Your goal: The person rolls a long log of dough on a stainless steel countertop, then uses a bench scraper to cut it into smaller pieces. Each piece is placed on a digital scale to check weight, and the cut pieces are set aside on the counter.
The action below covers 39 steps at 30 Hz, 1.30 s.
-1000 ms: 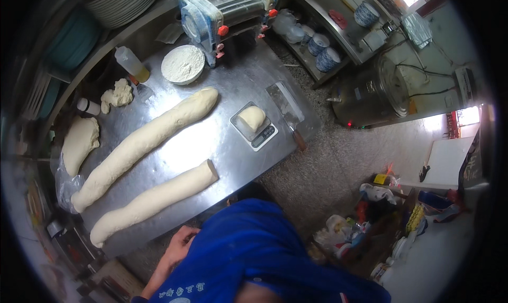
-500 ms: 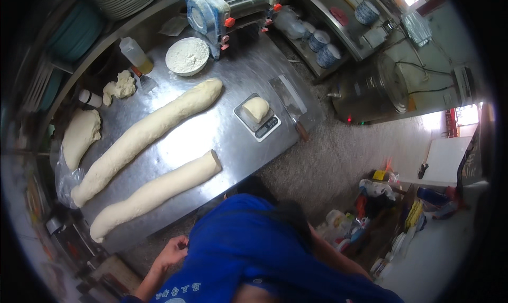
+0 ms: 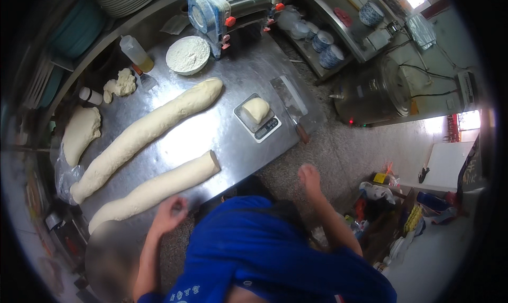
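Observation:
My left hand (image 3: 170, 214) hovers by the table's near edge, beside a shorter dough log (image 3: 159, 191). Its fingers bend loosely apart, and nothing shows in them. Over the floor to the right, my right hand (image 3: 308, 176) is raised, slightly blurred, its fingers curled in with nothing visible inside. A longer dough log (image 3: 145, 136) lies diagonally behind the shorter one, whose right end is cut flat. On a small digital scale (image 3: 268, 129) rests a dough piece (image 3: 256, 110). To its right, a wide-bladed knife (image 3: 290, 96) lies along the table's edge, handle toward me.
On the steel table (image 3: 238, 59) are a flour bowl (image 3: 188, 56), a squeeze bottle (image 3: 136, 54), dough scraps (image 3: 123, 83) and a larger dough lump (image 3: 81, 133). A dough-rolling machine (image 3: 211, 17) stands behind. At lower left is a blurred round shape (image 3: 114, 260) I cannot make out.
My left hand has risen from beside my blue top toward the shorter log. My right hand has come up into view. A blurred round shape has appeared at lower left.

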Available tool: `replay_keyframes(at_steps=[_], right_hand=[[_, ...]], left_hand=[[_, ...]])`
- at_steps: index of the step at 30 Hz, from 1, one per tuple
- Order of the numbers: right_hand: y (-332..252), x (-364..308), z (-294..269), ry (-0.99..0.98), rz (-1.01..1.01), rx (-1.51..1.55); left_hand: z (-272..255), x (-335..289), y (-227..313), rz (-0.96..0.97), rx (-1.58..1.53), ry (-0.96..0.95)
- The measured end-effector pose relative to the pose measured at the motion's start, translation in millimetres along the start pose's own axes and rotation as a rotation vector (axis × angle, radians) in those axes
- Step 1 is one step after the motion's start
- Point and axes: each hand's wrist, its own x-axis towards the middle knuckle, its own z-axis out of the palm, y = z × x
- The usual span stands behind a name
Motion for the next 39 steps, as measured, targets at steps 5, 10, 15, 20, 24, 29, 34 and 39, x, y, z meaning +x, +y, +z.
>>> replay_keyframes(at_steps=[5,10,15,20,24,29,34,39], right_hand=[[-94.5,34.1,41.2,0.031,-0.466,-0.108],[-139.2,72.3,66.3,-0.066,-0.526,-0.303],[-150.7,99.5,58.2,0.115,-0.743,-0.722],[-117.9,134.0,37.1,0.148,-0.667,-1.011],[-110.3,143.0,37.8,0.028,-0.605,-1.011],[-108.5,153.3,30.4,-0.038,-0.634,-0.883],[-84.1,126.3,30.8,0.027,-0.605,-0.638],[-100.9,32.3,29.2,0.041,-0.492,-0.417]], left_hand=[[30.0,117.4,93.9,0.359,0.318,0.124],[79.3,217.2,103.5,0.301,0.302,0.021],[104.2,245.5,82.2,0.217,0.368,0.168],[75.7,188.7,55.9,0.164,0.795,0.291],[84.5,160.1,30.4,0.276,1.157,0.284],[80.2,198.6,22.6,0.062,1.08,0.139],[51.0,198.8,43.2,0.067,0.734,0.176],[27.5,130.1,65.5,0.164,0.336,0.269]])
